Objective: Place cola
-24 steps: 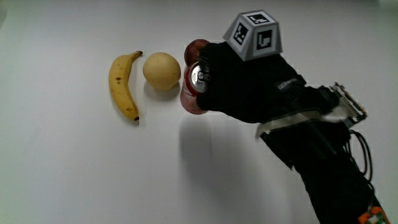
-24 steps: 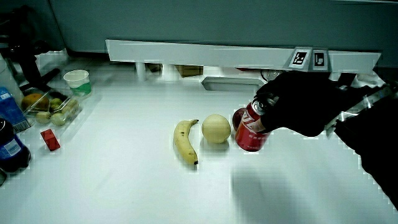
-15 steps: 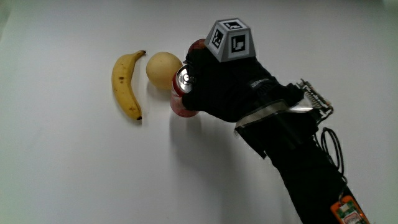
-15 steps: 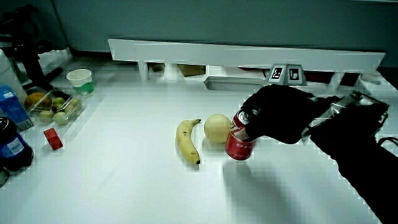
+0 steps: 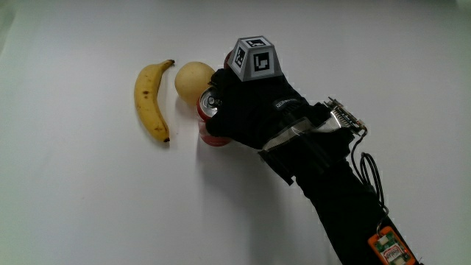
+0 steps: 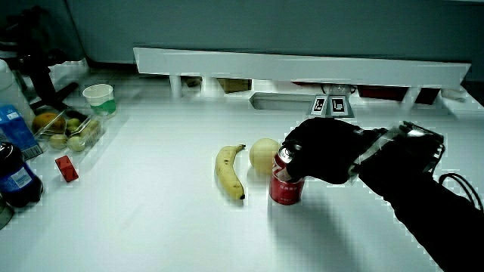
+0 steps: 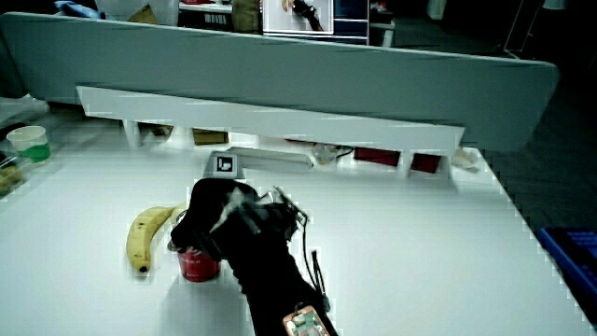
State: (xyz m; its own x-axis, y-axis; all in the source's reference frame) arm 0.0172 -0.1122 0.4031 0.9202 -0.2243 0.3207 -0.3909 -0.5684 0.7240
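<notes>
Looks like the set-down step: the hand [image 5: 254, 110] has its fingers wrapped round the cola can [image 6: 286, 186], standing upright on the table [image 5: 88, 199] just beside the pale round fruit [image 5: 190, 78] near the banana [image 5: 150, 99], so next I'd guess it just lets go and lifts clear without tipping it.

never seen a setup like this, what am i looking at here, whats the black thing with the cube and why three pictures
There is no machine here. The black shape is a person's hand in a black glove, and the patterned cube sits on its back. The three pictures show one moment: the main view looks straight down on the white table; both side views look across it toward a low partition.

The hand is gripping a red cola can, upright, at or just above the table. Beside the can lies a pale round fruit, then a banana. In a side view, a green-and-white cup, a tray of fruit and bottles stand near the table's edge.
</notes>
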